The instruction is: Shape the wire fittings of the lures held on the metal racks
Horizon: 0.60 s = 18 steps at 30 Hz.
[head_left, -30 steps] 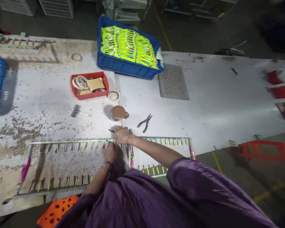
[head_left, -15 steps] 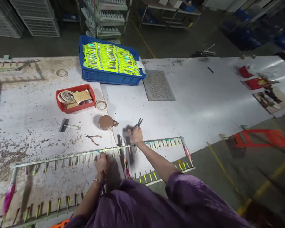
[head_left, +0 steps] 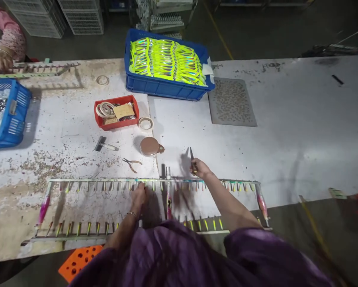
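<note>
My right hand (head_left: pixel 199 167) is closed round a pair of pliers (head_left: pixel 192 158), jaws pointing up, just beyond the far rail of a long metal rack (head_left: pixel 92 180). The rack lies along the near table edge and carries rows of small yellow-green tipped pegs. My left hand (head_left: pixel 139 195) is closed, its fingers pinching at a peg on that far rail near the middle. A second pair of pliers (head_left: pixel 131 163) lies on the table left of my left hand.
A brown round lid (head_left: pixel 150 146), tape roll (head_left: pixel 145 123), red tray (head_left: pixel 117 112) of tape rolls and scraper (head_left: pixel 104 144) sit beyond the rack. A blue crate (head_left: pixel 167 63) holds neon yellow packets. A grey mat (head_left: pixel 231 102) lies right. Another person's hand (head_left: pixel 1 57) works far left by a blue basket (head_left: pixel 6 112).
My right hand left the rail, reached to the pliers lying right of the lid and picked them up; it now holds them raised. My left hand stayed on the rail. The view swung about.
</note>
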{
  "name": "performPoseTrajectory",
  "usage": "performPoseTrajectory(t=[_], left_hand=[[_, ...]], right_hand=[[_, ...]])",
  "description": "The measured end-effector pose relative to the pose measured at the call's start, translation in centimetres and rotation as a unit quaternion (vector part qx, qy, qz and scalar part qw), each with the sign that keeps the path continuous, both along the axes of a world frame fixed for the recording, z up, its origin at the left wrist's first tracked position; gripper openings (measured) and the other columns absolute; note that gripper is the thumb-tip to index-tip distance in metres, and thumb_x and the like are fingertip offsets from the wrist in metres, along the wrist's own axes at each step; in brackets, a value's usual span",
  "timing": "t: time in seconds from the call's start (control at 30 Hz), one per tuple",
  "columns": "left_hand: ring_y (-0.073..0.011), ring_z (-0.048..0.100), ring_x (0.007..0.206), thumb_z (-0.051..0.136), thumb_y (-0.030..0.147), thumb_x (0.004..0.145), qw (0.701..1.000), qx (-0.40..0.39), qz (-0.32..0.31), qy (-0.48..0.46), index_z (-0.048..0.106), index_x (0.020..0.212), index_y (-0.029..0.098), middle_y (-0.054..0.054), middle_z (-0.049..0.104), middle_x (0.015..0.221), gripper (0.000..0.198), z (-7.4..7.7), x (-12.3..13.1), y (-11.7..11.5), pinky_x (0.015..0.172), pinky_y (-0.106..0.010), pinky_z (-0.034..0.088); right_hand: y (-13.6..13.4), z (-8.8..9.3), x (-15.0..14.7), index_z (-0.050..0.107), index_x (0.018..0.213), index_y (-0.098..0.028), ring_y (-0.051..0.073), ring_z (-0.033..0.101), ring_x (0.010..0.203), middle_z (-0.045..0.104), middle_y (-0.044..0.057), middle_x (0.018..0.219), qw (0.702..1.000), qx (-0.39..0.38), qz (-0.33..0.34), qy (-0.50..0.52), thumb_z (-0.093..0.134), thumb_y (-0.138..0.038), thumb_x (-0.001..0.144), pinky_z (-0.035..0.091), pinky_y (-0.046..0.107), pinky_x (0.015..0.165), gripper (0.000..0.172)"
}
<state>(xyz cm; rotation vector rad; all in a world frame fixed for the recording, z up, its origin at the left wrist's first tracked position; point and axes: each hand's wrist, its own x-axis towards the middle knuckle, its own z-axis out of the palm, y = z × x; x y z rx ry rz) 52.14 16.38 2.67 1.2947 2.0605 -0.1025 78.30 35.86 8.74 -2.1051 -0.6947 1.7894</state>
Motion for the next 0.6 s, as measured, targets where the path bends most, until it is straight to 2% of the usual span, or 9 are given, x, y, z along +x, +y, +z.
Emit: performPoseTrajectory(t=[0.07, 0.13, 0.17, 0.2, 0.27, 0.33, 0.4, 0.53, 0.6], left_hand=[[-0.0234, 0.071, 0.090, 0.046, 0.030, 0.107, 1.000, 0.002, -0.001, -0.004, 0.067, 0.112, 0.017, -0.012, 0.078, 0.106, 0.026, 0.3, -0.1, 0.2, 0.072, -0.031, 0.036], [-0.0231, 0.071, 0.091, 0.046, 0.030, 0.108, 1.000, 0.004, -0.002, -0.010, 0.067, 0.113, 0.016, -0.013, 0.077, 0.106, 0.026, 0.6, -0.1, 0.3, 0.072, -0.031, 0.037], [-0.0231, 0.072, 0.090, 0.046, 0.030, 0.108, 1.000, 0.006, -0.003, -0.012, 0.067, 0.113, 0.015, -0.013, 0.077, 0.106, 0.027, 0.7, -0.1, 0.4, 0.072, -0.031, 0.037], [-0.0233, 0.072, 0.089, 0.045, 0.030, 0.108, 1.000, 0.007, -0.003, -0.015, 0.067, 0.114, 0.014, -0.014, 0.077, 0.105, 0.027, 0.7, -0.1, 0.5, 0.072, -0.031, 0.038], [-0.0236, 0.072, 0.088, 0.045, 0.030, 0.108, 1.000, 0.009, -0.002, -0.018, 0.068, 0.114, 0.014, -0.014, 0.077, 0.104, 0.028, 0.8, 0.0, 0.5, 0.073, -0.031, 0.039], [-0.0242, 0.072, 0.089, 0.046, 0.029, 0.107, 1.000, 0.012, 0.001, -0.020, 0.068, 0.114, 0.014, -0.015, 0.077, 0.105, 0.028, 0.8, 0.0, 0.5, 0.074, -0.032, 0.039], [-0.0248, 0.072, 0.090, 0.046, 0.029, 0.107, 1.000, 0.016, 0.004, -0.024, 0.068, 0.115, 0.014, -0.016, 0.076, 0.107, 0.028, 0.6, 0.1, 0.4, 0.075, -0.032, 0.040], [-0.0252, 0.072, 0.091, 0.044, 0.030, 0.107, 0.999, 0.022, 0.006, -0.034, 0.068, 0.117, 0.013, -0.017, 0.076, 0.107, 0.031, 0.2, 0.3, 0.1, 0.075, -0.031, 0.041], [-0.0251, 0.072, 0.090, 0.044, 0.029, 0.107, 0.999, 0.023, 0.007, -0.038, 0.068, 0.117, 0.013, -0.017, 0.076, 0.106, 0.032, 0.1, 0.4, 0.0, 0.075, -0.031, 0.041]], right_hand=[[-2.0, 1.8, 1.1, 0.059, 0.090, -0.017, 0.011, 0.041, 0.054, 0.048, -0.003, 0.066, 0.999, -0.003, 0.014, 0.029, 0.058, -0.035, 0.102, 0.038, 0.022, 0.048, 0.022], [-4.4, 3.6, 1.7, 0.061, 0.091, -0.018, 0.012, 0.045, 0.059, 0.051, -0.001, 0.070, 0.995, -0.010, 0.070, 0.069, 0.067, -0.033, 0.095, 0.041, 0.024, 0.053, 0.017], [-5.5, 4.5, 1.6, 0.063, 0.093, -0.017, 0.014, 0.051, 0.065, 0.056, 0.001, 0.075, 0.988, -0.012, 0.134, 0.076, 0.070, -0.032, 0.092, 0.044, 0.025, 0.058, 0.016], [-6.5, 5.2, 1.3, 0.064, 0.097, -0.017, 0.016, 0.056, 0.072, 0.061, 0.004, 0.081, 0.969, -0.008, 0.240, 0.058, 0.069, -0.032, 0.093, 0.048, 0.027, 0.064, 0.016], [-7.5, 6.2, 0.0, 0.065, 0.104, -0.018, 0.020, 0.062, 0.084, 0.068, 0.008, 0.094, 0.881, 0.006, 0.473, -0.032, 0.062, -0.033, 0.098, 0.050, 0.030, 0.073, 0.017], [-7.5, 6.5, -2.1, 0.065, 0.107, -0.018, 0.022, 0.064, 0.088, 0.071, 0.010, 0.099, 0.774, 0.011, 0.621, -0.122, 0.056, -0.033, 0.101, 0.049, 0.032, 0.075, 0.019], [-6.8, 6.2, -4.5, 0.067, 0.105, -0.017, 0.024, 0.065, 0.087, 0.071, 0.010, 0.096, 0.724, -0.005, 0.671, -0.158, 0.060, -0.030, 0.099, 0.048, 0.031, 0.073, 0.016], [-5.3, 5.3, -8.6, 0.070, 0.090, -0.012, 0.022, 0.065, 0.081, 0.068, 0.008, 0.081, 0.661, -0.042, 0.725, -0.192, 0.067, -0.017, 0.092, 0.048, 0.029, 0.070, 0.006], [-4.8, 5.1, -10.1, 0.070, 0.087, -0.009, 0.020, 0.065, 0.079, 0.068, 0.007, 0.080, 0.633, -0.058, 0.745, -0.204, 0.067, -0.019, 0.095, 0.050, 0.029, 0.070, 0.013]])
